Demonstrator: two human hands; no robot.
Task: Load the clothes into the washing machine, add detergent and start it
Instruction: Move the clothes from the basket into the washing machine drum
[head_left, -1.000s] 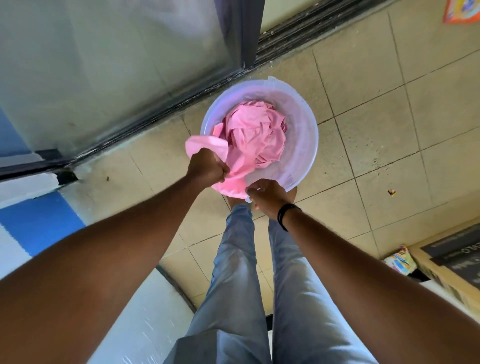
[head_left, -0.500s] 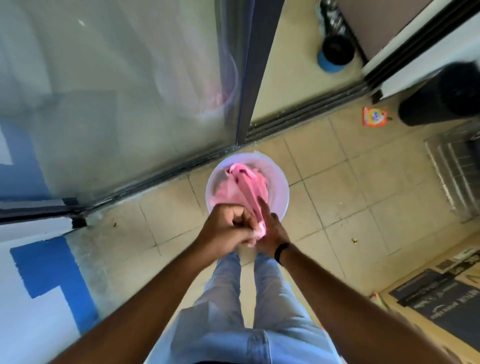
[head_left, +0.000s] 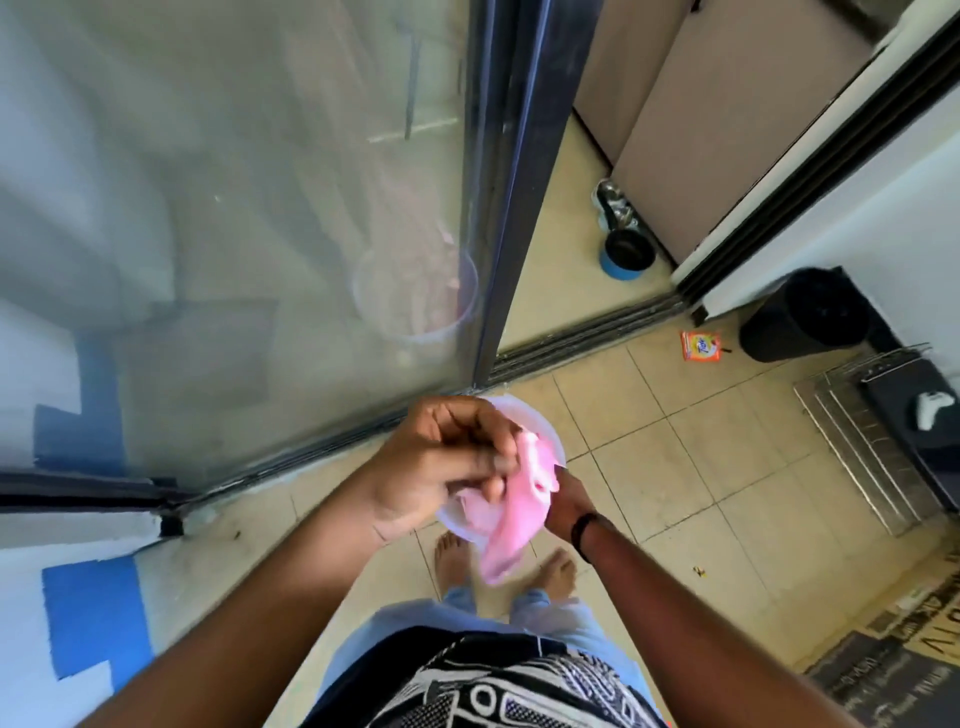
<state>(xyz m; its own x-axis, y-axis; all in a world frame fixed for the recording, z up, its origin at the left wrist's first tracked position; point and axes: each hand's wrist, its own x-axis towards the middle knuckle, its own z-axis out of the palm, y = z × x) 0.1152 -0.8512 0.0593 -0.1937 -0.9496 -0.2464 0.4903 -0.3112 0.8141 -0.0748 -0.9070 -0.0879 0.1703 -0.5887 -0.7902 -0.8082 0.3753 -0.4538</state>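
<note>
Head view looks straight down past the person's chest to a tiled floor (head_left: 675, 467) beside a glass sliding door (head_left: 260, 234). A pale plastic basin (head_left: 540, 421) stands on the tiles just short of the door track, mostly hidden behind the hands. The left hand (head_left: 441, 467) is raised in front of the basin, fingers curled and pinching the top of a pink garment (head_left: 519, 509). The cloth hangs from that pinch with its long axis running down toward the bare feet. The right hand (head_left: 569, 501) sits just beside the cloth on its right, partly hidden by it; whether it grips cannot be told. An orange detergent sachet (head_left: 700, 346) lies well apart near the door track. No washing machine is in view, so the loading step likely means carrying the cloth away from the basin.
</note>
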